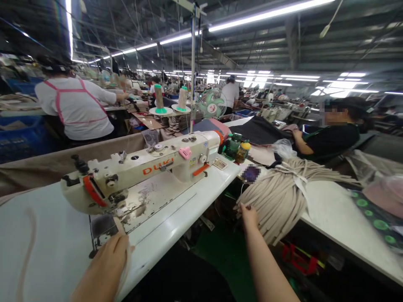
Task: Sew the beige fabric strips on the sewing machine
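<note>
long ceiling lights point(270, 16) run over a busy sewing floor, with a white machine table point(170, 222) nearest the camera. from my remote seat i see the strip bundle point(270, 197) lying to the right, on a side table point(333, 209), its long axis running from the right hand point(250, 218) away to the far right. that hand is the nearer one, fingertips touching the close ends; i cannot tell whether they are pinched. well apart from it, the left hand point(107, 262) is closed on a pale strip point(126, 268), just before the sewing machine point(185, 170). i count one machine, one bundle, two thread cones point(159, 98), one green fan point(211, 108); the bundled strips are too many to count.
</note>
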Motion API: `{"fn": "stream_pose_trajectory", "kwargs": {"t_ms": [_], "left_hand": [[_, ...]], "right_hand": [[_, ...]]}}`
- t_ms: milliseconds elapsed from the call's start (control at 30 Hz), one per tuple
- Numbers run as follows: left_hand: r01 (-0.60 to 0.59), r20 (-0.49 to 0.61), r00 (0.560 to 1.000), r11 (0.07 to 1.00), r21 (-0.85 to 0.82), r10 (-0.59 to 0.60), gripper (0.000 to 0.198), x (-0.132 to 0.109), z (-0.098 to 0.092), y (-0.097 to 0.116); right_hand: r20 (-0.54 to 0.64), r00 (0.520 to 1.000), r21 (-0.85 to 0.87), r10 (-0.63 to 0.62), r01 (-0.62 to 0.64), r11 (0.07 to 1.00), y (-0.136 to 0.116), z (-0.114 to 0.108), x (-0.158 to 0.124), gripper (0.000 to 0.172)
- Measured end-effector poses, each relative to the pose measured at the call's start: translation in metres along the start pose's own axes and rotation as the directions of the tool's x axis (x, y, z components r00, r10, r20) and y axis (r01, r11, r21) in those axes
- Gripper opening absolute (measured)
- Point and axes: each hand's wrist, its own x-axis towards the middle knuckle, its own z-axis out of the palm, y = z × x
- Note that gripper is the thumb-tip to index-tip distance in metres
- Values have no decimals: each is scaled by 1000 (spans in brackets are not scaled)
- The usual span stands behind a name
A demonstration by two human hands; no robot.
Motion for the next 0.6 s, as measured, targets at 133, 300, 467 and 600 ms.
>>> {"fn": "stream_pose_trajectory", "kwargs": {"t_ms": [133, 300, 467, 600], "left_hand": [[4, 17, 1000, 999, -54, -4, 29, -3, -6, 4], [37, 8, 999, 996, -81, -36, 31, 2, -15, 13], [38, 20, 999, 998, -57, -36, 27, 6, -9, 10], [27, 56, 998, 999, -38, -25, 33, 2, 12, -13]], "right_hand": [[118, 992, 3, 48, -49, 999, 4, 1, -8, 25], [319, 947, 57, 42, -64, 996, 26, 24, -75, 23], [415, 909, 146, 48, -119, 982, 39, 41, -116, 21], [269, 960, 228, 73, -137, 964, 14, 20, -63, 26]]}}
